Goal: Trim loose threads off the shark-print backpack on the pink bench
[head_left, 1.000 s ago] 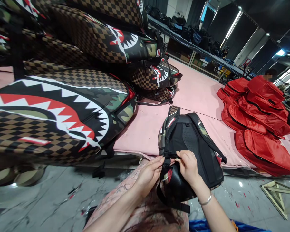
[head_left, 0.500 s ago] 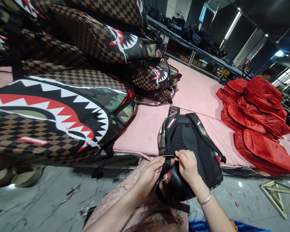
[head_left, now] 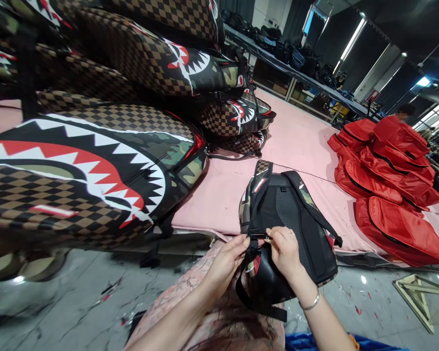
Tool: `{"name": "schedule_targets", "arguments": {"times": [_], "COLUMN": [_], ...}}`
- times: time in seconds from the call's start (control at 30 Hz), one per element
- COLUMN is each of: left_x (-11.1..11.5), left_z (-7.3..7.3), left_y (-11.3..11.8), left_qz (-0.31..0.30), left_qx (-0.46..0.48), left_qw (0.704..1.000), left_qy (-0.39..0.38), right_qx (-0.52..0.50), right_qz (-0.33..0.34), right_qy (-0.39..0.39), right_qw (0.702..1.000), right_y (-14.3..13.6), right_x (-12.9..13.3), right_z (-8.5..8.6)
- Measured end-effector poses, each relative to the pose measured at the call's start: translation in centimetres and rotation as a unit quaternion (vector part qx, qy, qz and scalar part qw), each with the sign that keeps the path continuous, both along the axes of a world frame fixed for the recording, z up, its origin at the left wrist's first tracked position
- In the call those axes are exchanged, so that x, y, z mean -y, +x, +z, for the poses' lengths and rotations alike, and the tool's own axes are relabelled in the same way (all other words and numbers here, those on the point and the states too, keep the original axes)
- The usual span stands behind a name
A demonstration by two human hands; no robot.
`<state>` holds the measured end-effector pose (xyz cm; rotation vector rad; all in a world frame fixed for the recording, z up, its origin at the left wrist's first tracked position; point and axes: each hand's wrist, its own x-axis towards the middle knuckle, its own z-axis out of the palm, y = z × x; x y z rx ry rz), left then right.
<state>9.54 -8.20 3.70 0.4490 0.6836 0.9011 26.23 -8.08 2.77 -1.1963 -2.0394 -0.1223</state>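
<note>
A black backpack (head_left: 289,224) lies back panel up at the near edge of the pink-covered table (head_left: 303,141), its lower end hanging off the edge toward the person. Its shoulder straps are camouflage-trimmed, and the left one (head_left: 258,195) runs down the back panel to a small buckle (head_left: 259,236) close to the table's edge. The left hand (head_left: 225,263) has thumb and forefinger pressed together on the buckle's left end. The right hand (head_left: 287,253) pinches the right end of the same buckle, its other fingers curled over the bag's padded lower part (a bracelet (head_left: 310,303) sits on that wrist). Below the buckle a black webbing strap (head_left: 247,302) loops down off the table.

On the far left part of the table, finished backpacks with a shark-mouth print (head_left: 91,170) on brown checkerboard and camouflage are piled high, the nearest overhanging the front edge. Toward the right edge lies a heap of red fabric pieces (head_left: 388,185), well apart from the black backpack. A pale angular frame (head_left: 420,295) lies on the floor below the table's right end.
</note>
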Motion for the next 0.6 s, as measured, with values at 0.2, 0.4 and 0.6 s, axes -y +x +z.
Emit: {"name": "schedule_targets", "arguments": {"times": [0.2, 0.4, 0.6], "left_x": [0.0, -0.1, -0.1], "left_z": [0.0, -0.1, 0.9], "left_y": [0.0, 0.2, 0.2], "left_qz": [0.018, 0.004, -0.006], "left_qx": [0.013, 0.0, -0.156], "left_qw": [1.0, 1.0, 0.988], "left_qy": [-0.012, -0.003, 0.02], "right_qx": [-0.215, -0.24, 0.0], "right_qz": [0.066, 0.081, 0.113], "right_qy": [-0.093, -0.115, -0.024], "right_qw": [0.97, 0.961, 0.993], "right_y": [-0.7, -0.7, -0.8], "right_x": [-0.2, -0.8, -2.4], "right_z": [-0.4, 1.0, 3.0]}}
